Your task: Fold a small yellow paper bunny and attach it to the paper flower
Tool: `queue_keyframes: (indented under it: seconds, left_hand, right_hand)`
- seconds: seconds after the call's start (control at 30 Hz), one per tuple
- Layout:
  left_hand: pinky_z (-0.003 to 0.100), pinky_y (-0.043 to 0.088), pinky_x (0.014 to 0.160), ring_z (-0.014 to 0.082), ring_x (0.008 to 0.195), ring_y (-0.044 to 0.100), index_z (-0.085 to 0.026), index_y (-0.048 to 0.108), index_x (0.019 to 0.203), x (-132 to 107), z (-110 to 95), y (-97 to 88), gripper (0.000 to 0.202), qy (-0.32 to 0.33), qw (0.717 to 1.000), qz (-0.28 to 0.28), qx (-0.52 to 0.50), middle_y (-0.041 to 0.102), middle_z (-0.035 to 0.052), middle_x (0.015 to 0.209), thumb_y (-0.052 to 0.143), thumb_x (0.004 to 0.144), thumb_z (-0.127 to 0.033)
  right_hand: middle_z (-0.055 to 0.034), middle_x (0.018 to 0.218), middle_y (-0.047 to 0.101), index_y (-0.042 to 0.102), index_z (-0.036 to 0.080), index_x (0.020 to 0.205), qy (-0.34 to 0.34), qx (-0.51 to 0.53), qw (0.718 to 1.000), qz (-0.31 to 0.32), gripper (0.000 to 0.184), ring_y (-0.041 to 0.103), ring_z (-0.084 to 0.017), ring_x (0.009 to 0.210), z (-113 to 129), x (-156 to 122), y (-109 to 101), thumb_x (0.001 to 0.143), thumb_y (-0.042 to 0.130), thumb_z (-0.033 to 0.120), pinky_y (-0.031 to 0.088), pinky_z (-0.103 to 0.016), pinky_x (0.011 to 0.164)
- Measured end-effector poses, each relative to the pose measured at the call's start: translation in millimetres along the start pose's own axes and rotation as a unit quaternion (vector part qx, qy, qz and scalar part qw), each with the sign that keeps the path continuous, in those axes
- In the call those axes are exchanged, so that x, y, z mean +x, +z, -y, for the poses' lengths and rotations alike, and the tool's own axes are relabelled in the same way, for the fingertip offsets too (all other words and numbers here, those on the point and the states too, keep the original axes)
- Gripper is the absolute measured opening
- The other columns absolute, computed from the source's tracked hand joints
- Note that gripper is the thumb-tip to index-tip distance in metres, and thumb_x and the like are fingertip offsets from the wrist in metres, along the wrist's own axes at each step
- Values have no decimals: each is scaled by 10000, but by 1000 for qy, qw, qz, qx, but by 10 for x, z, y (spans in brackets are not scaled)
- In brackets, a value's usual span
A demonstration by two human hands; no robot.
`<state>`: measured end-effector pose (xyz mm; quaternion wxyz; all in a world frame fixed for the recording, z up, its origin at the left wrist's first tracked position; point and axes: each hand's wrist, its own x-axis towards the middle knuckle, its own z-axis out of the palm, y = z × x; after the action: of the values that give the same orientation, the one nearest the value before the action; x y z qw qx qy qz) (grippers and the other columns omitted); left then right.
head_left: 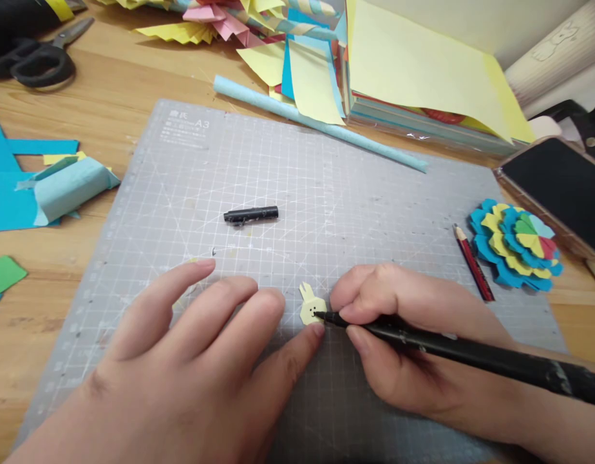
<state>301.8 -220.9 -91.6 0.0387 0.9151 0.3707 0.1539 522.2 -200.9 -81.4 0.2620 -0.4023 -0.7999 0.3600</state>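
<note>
A small pale yellow paper rabbit head (307, 305) lies on the grey cutting mat (375, 206), with eyes and a mouth drawn in black. My right hand (404, 335) grips a black marker pen (452, 353), its tip touching the rabbit's face near the mouth. Flat on the mat, my left hand (205, 361) has its fingers spread, and the thumb tip presses at the rabbit's lower edge. The pen's black cap (250, 214) rests farther up the mat, apart from both hands.
A rolled light blue paper tube (317, 122) crosses the mat's far edge. At right are a layered paper flower (514, 245), a short red pencil (474, 263) and a phone (558, 193). Scissors (46, 61) and blue paper pieces (17, 200) lie left; a yellow-topped paper stack (423, 71) stands behind.
</note>
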Motion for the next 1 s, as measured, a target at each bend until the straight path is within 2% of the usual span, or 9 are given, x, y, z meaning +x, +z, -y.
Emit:
queue_keyframes:
  seconds: [0.23, 0.37, 0.63, 0.83, 1.0]
  left_hand:
    - [461, 220, 1080, 251, 1001, 498, -355, 630, 1117, 14, -12, -21, 332, -10, 1000, 20, 4, 601, 13, 901, 449, 878, -212]
    - [463, 201, 1089, 257, 1000, 486, -339, 637, 1106, 6, -7, -17, 323, -2, 1000, 3, -1, 600, 20, 907, 444, 875, -220]
    - [466, 219, 1077, 257, 982, 496, -345, 641, 1117, 7, -14, -15, 327, -3, 1000, 3, -3, 598, 20, 902, 451, 882, -221]
    - [466, 231, 1070, 254, 971, 508, -357, 647, 1115, -1, -2, 16, 314, 1, 1000, -13, 1, 600, 17, 896, 447, 896, -253]
    - [459, 252, 1071, 241, 976, 530, -371, 652, 1112, -12, -11, 2, 313, -6, 1000, -12, 2, 614, 5, 908, 454, 902, -249]
  right_hand:
    - [10, 738, 601, 416, 222, 809, 4, 3, 1000, 7, 187, 630, -114, 679, 24, 11, -11, 786, 497, 54, 497, -239, 574]
    - [7, 726, 603, 417, 221, 805, 2, 6, 1000, 9, 186, 629, -117, 668, 34, 25, -12, 784, 489, 50, 495, -244, 567]
    - [-2, 705, 608, 410, 218, 768, 13, 10, 1000, 5, 195, 636, -139, 664, 37, 11, -25, 765, 480, 36, 481, -260, 538]
    - [8, 723, 609, 469, 222, 768, 77, 95, 992, -32, 166, 609, -134, 647, 28, 18, -91, 788, 543, 75, 471, -251, 514]
    - [22, 694, 591, 521, 229, 798, 131, 153, 977, -68, 98, 508, -97, 520, -7, 8, -127, 861, 534, 155, 434, -251, 466]
